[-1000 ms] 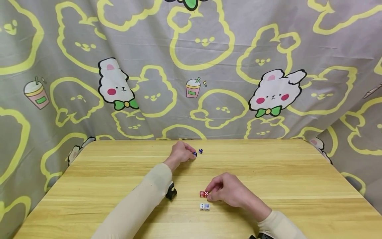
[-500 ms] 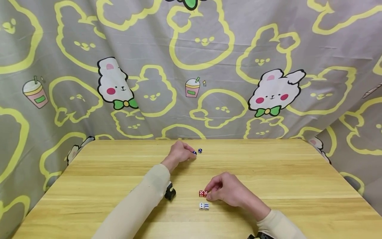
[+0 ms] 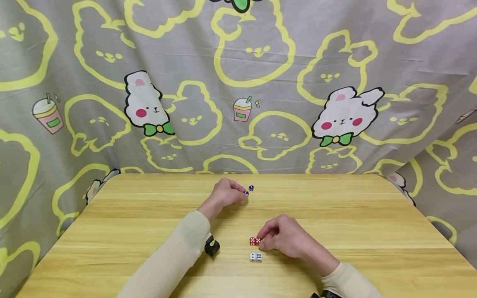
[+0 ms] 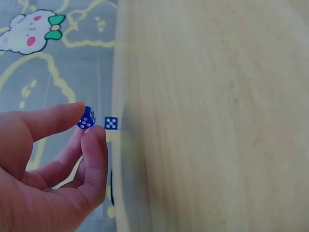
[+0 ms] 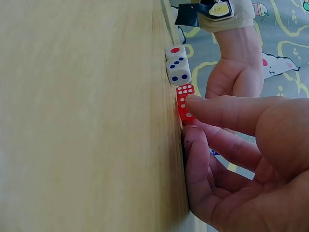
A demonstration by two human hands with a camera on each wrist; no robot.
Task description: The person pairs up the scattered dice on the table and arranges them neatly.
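Note:
Toward the back of the table, the left hand (image 3: 225, 193) pinches a blue die (image 4: 87, 117) between thumb and fingers. A second blue die (image 3: 251, 188) lies on the table just beyond it, a small gap apart. Closer to the person, the right hand (image 3: 286, 236) pinches the right one of two red dice, with its thumb against this red die (image 5: 186, 107). The other red die (image 3: 252, 241) sits directly to its left, side by side with it. In front of the red pair stand two white dice, a left white die (image 3: 253, 257) and a right white die (image 3: 258, 257).
The wooden table (image 3: 354, 219) runs back to a grey curtain (image 3: 275, 95) with cartoon prints, which also hangs at both sides. A black wrist device (image 3: 212, 246) is worn on the left forearm.
The left hand has shifted slightly to the right and nearer to the person with its blue die. The right hand and the red and white dice look unmoved.

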